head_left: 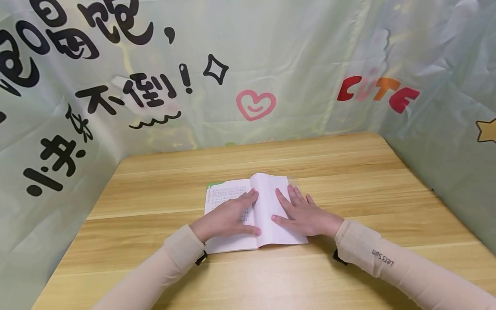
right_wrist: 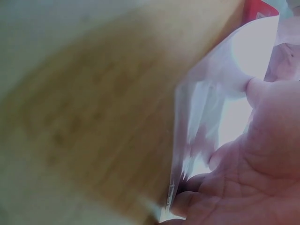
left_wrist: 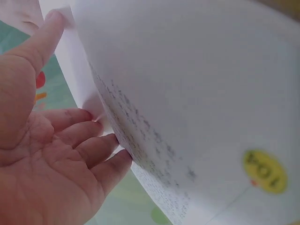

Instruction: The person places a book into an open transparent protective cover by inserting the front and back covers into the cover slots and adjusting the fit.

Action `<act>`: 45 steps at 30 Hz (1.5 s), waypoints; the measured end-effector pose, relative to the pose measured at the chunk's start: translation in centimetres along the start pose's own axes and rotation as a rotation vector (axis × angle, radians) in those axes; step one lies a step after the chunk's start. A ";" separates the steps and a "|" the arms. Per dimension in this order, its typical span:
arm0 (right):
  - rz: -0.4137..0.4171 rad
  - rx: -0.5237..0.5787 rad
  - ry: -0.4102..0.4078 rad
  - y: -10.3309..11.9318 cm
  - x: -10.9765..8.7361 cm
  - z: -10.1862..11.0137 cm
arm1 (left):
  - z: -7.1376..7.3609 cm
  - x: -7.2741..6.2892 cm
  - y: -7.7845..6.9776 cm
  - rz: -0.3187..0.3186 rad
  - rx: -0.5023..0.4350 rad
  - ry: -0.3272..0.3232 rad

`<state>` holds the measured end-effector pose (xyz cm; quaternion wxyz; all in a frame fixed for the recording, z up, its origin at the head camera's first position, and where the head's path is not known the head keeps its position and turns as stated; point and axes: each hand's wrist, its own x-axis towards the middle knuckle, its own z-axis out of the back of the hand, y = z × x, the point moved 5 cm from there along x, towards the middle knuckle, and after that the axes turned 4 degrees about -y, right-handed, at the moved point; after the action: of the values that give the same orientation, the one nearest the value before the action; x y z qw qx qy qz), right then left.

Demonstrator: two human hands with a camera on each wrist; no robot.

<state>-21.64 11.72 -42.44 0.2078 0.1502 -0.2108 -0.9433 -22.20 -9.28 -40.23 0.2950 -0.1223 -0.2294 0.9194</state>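
An open book (head_left: 271,202) lies on the table, with printed text on its left page (head_left: 228,188) and a blank white page on the right. My left hand (head_left: 228,218) rests over the left page, fingertips and thumb at the fold, thumb spread apart. My right hand (head_left: 308,216) lies across the blank page with fingers spread. In the left wrist view, the left hand's fingertips (left_wrist: 123,157) touch the paper, and a yellow oval page mark (left_wrist: 265,171) shows. The right wrist view shows a clear plastic sheet (right_wrist: 194,126) along the book's edge beneath the right hand's fingers.
The wood-grain table (head_left: 162,185) extends round the book on all sides. A pale printed curtain (head_left: 302,69) hangs behind it and along both sides. Both forearms wear beige sleeves (head_left: 372,254), with dark straps (head_left: 340,257) under the wrists. A green edge (head_left: 215,184) peeks out at the book's top left.
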 end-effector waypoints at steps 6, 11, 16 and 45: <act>0.003 0.003 0.001 0.0 0.0 0.1 | -0.1 0.4 -0.3 0.024 0.053 0.035; -0.003 0.005 0.009 0.0 0.0 0.1 | -0.2 0.7 -0.6 0.041 0.088 0.050; -0.011 0.002 0.010 0.1 -0.1 0.1 | -0.3 1.0 -1.0 0.049 0.113 0.049; 0.001 0.137 -0.078 -0.5 0.6 1.7 | -0.6 2.1 -2.3 0.075 0.289 0.079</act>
<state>-22.93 12.42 -41.28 0.1890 0.1271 -0.2828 -0.9317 -22.51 -6.20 -39.76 0.2838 -0.1232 -0.0783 0.9477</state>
